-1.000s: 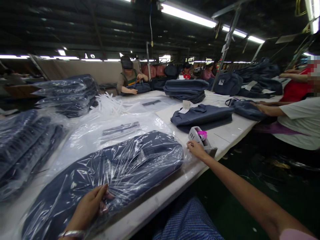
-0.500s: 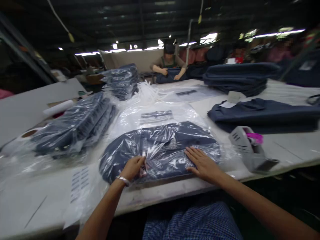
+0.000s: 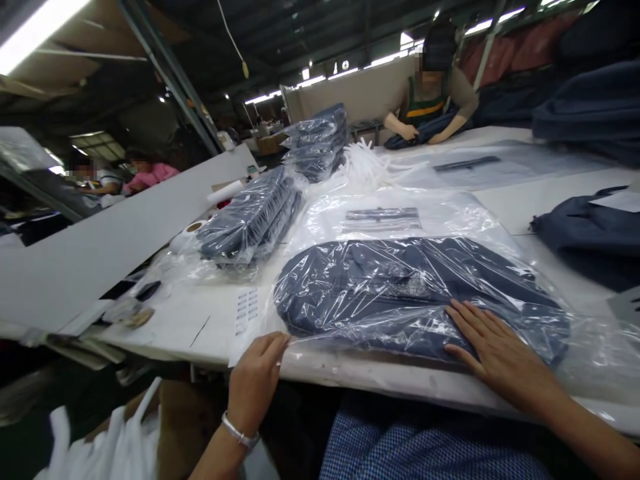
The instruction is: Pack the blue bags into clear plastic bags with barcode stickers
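A dark blue fabric article (image 3: 370, 287), rounded at both ends, lies flat inside a clear plastic bag (image 3: 320, 340) along the table's near edge. Whether it is a garment or a carry bag I cannot tell. At the bag's near left corner, my left hand (image 3: 255, 380) has its fingers pressed together on the plastic edge. Flat on the wrapped article's right part rests my right hand (image 3: 495, 350), fingers stretched out. Just beyond lies more clear plastic with a printed grey patch (image 3: 383, 219). A sheet of small labels (image 3: 245, 317) lies left of the bag.
Wrapped blue articles (image 3: 245, 217) are piled at the left, with another stack (image 3: 317, 143) behind. White strips (image 3: 367, 163) lie at the back. Unwrapped blue fabric (image 3: 590, 230) is at the right. A co-worker (image 3: 433, 93) handles fabric across the table. A carton (image 3: 185, 427) stands below left.
My left hand has moved from on top of the wrapped article to its near left corner. My right hand stays flat on it. The view has swung left.
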Motion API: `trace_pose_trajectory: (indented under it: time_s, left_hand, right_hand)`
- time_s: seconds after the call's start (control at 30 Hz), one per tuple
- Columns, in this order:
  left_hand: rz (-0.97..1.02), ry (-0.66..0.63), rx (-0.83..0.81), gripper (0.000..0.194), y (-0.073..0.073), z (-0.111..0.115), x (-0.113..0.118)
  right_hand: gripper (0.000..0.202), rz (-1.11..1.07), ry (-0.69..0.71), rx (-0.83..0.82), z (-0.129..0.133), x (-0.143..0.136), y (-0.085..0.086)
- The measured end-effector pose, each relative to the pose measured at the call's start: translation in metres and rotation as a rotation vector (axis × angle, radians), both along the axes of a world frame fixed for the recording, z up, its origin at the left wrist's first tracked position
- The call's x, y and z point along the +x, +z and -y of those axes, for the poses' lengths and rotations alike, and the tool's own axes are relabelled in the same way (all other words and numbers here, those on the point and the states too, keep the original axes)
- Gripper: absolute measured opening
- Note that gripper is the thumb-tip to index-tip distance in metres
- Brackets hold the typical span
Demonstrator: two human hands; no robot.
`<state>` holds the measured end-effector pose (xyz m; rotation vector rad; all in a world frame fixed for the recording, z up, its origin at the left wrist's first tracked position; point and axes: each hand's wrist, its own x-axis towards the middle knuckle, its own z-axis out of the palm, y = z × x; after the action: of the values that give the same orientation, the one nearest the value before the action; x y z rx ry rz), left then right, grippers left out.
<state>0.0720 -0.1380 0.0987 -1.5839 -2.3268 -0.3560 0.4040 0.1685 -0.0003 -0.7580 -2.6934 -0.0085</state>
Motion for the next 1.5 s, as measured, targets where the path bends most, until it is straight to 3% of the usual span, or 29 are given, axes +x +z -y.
trace_pose_trajectory:
  time_s: [0.1,0.2,0.4,0.6,0.73,0.87,0.97,1.1,1.17,1.27,1.4,1.5]
  left_hand:
    - [-0.056,-0.138,0.020,0.026,0.012,-0.009,-0.027]
    - [0.038,-0.304,-0.045,0.030,0.017,-0.028,-0.055]
    - [0.527,-0.068,-0.250,0.033,0.020,-0.059,-0.093]
    - [0.886,-0.126,-0.490,0.051,0.036,-0.090,-0.130]
    - [1.013,-0.062,-0.650,0.052,0.043,-0.110,-0.149]
    - [1.013,-0.019,-0.669,0.050,0.054,-0.115,-0.145]
    - [0.906,-0.051,-0.566,0.047,0.066,-0.097,-0.133]
    - [0.953,0.071,-0.329,0.054,0.071,-0.042,-0.122]
    - [1.037,0.119,-0.169,0.064,0.060,-0.012,-0.117]
    - [1.138,0.150,0.083,0.074,0.029,0.018,-0.099]
    - [0.973,0.294,0.380,0.044,-0.007,0.014,-0.073]
    - [0.939,0.281,0.640,0.033,-0.016,-0.010,-0.069]
  right_hand:
    - [0.080,-0.001,-0.005,0.003,-0.001,0.000,-0.002]
    - [0.080,0.003,-0.008,0.016,-0.001,0.001,-0.003]
    - [0.078,-0.004,-0.013,0.038,-0.004,0.006,-0.003]
    - [0.077,0.024,-0.050,0.038,-0.009,0.009,-0.007]
    - [0.079,0.039,-0.040,0.071,-0.011,0.009,-0.008]
    - [0.080,0.029,-0.050,0.116,-0.008,0.008,-0.005]
    - [0.081,0.024,-0.048,0.142,-0.006,0.007,-0.003]
    - [0.078,0.017,-0.039,0.147,-0.004,0.006,-0.001]
    - [0.076,0.009,-0.037,0.141,-0.003,0.006,0.000]
    - [0.074,-0.006,-0.024,0.141,-0.003,0.006,0.000]
    - [0.073,-0.036,-0.001,0.151,-0.004,0.006,0.000]
    - [0.073,-0.041,-0.011,0.135,-0.004,0.006,0.000]
